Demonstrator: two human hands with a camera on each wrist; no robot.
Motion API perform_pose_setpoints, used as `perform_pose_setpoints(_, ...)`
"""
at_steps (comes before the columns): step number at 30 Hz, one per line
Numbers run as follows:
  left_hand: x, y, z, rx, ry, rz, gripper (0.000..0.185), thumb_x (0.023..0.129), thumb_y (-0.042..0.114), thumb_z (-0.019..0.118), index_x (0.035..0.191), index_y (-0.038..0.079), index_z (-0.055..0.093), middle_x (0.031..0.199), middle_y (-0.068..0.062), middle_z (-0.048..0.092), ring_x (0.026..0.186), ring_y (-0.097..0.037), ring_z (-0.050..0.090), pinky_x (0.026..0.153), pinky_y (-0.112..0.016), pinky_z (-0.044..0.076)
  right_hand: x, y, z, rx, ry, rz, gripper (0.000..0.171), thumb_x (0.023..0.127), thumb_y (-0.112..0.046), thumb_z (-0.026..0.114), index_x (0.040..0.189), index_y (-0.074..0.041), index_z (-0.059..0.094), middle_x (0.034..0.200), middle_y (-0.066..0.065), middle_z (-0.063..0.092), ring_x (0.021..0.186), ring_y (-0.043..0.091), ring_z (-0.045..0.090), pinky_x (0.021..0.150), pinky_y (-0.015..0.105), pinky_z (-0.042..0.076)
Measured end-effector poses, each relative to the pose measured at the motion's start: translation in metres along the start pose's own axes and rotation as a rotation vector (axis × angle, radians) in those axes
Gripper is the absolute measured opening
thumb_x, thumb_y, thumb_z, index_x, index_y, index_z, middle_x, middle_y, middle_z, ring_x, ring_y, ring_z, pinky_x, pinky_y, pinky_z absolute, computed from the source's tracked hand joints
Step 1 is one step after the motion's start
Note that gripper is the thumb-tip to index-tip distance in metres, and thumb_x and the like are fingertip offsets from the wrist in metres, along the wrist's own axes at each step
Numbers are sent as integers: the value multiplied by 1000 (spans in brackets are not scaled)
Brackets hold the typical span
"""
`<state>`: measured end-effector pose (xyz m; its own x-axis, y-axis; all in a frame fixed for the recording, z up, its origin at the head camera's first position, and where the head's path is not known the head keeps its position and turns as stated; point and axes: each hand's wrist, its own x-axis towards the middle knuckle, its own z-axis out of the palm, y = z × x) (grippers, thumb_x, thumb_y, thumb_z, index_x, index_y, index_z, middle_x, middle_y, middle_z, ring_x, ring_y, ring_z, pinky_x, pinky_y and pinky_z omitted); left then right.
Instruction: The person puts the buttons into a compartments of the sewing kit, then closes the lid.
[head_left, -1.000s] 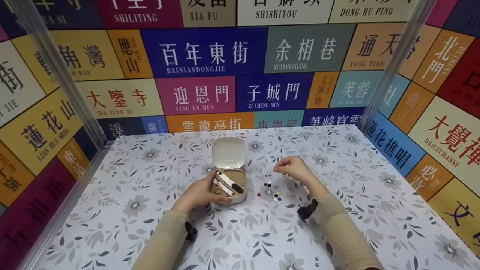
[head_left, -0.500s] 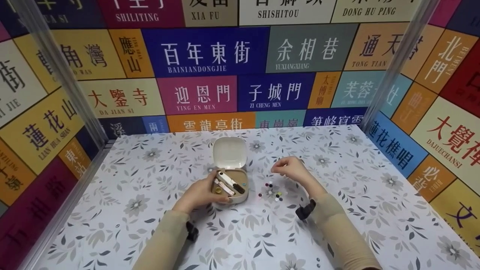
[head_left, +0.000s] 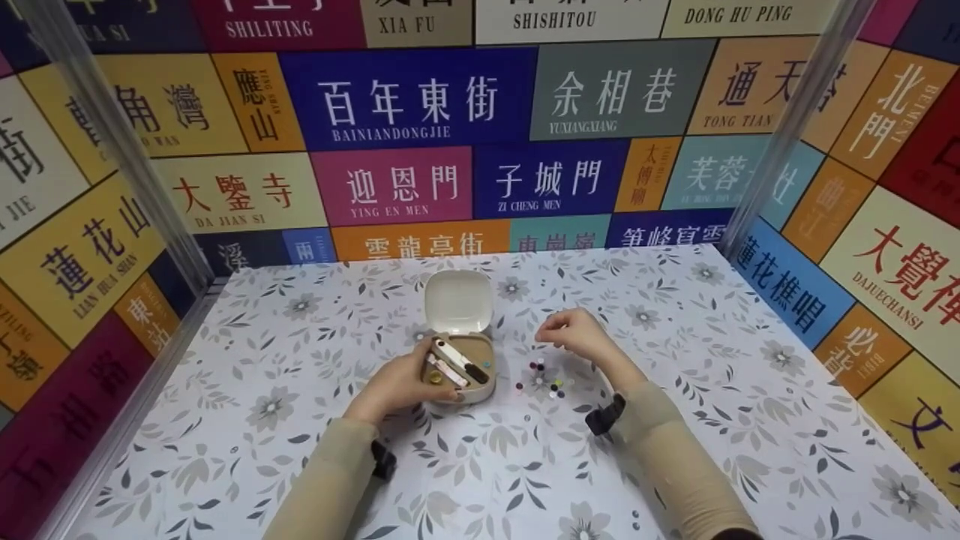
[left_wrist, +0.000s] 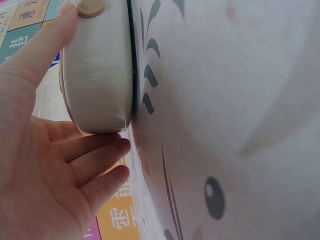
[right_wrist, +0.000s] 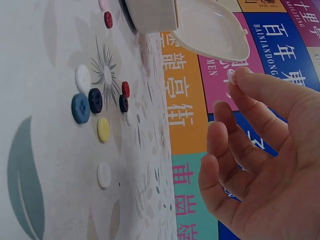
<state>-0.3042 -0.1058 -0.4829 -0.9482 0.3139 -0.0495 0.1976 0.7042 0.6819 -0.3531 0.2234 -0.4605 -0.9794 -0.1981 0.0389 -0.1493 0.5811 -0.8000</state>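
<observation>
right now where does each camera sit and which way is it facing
Head: worn on the head, looks forward and down at the table; shows both forearms, left hand holding the small case, right hand raised above the buttons.
Left wrist: low by the tabletop, looks along the palm at the case; shows thumb and fingers.
Right wrist: looks past the palm at the buttons and the case lid; shows curled fingers.
Shared: the case appears in all three views; the buttons in head and right wrist.

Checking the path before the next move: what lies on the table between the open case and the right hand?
Loose buttons lie scattered on the floral tablecloth between the case and the right hand, clearest in the head view.
</observation>
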Motion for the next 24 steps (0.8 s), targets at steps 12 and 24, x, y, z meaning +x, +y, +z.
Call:
perform_pose_setpoints(12, 0, -3, 2, -3, -14, -10, 126, 58, 61, 85, 157, 20, 18, 143, -18, 48, 125, -37, 49, 106, -51, 35, 1, -2, 9, 16, -19, 19, 11, 84, -20, 75, 86, -9, 76, 79, 0, 68, 70, 20, 57, 62, 30, 47)
perform_pose_setpoints(24, 0, 1, -2, -22, -19, -28, 125, 58, 60, 85, 156, 20, 19, 146, -16, 44, 130, -35, 44, 109, -52, 31, 4, -10, 15, 5, -29, -21, 11, 84, -22, 75, 86, -11, 76, 79, -1, 68, 70, 19, 58, 61, 30, 48)
